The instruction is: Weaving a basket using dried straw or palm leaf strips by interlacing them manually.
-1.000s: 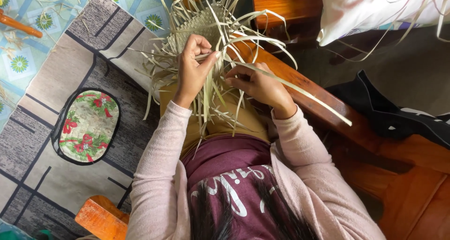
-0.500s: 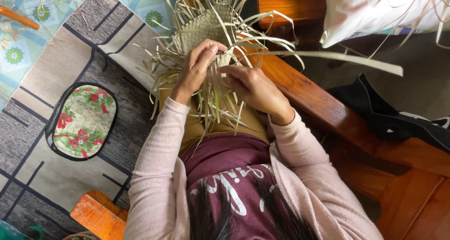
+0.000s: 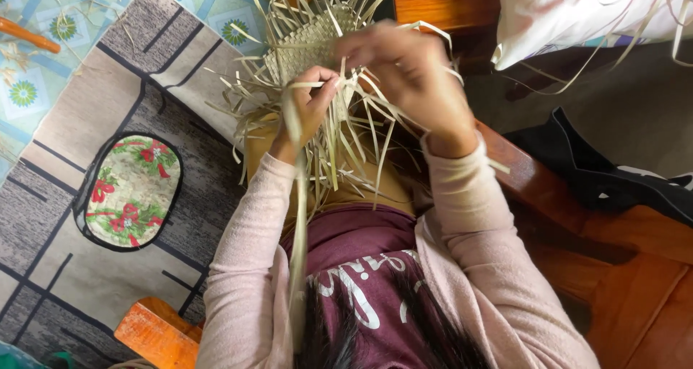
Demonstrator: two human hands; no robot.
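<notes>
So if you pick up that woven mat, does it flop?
Probably part of it. The woven mat looks tightly plaited, so it likely holds flat. Its loose strips droop and curl, so they would dangle. It seems light: the left hand pinches one strip easily.

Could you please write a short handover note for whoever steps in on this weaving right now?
Left hand: closed on a pale leaf strip that runs down toward the lap.
Right hand: raised and blurred over the weave; its grip cannot be told.
Woven mat: on the lap, over the patterned rug.
Done: a small plaited patch at the far end.
Left: many loose strips hang unwoven all round.
</notes>
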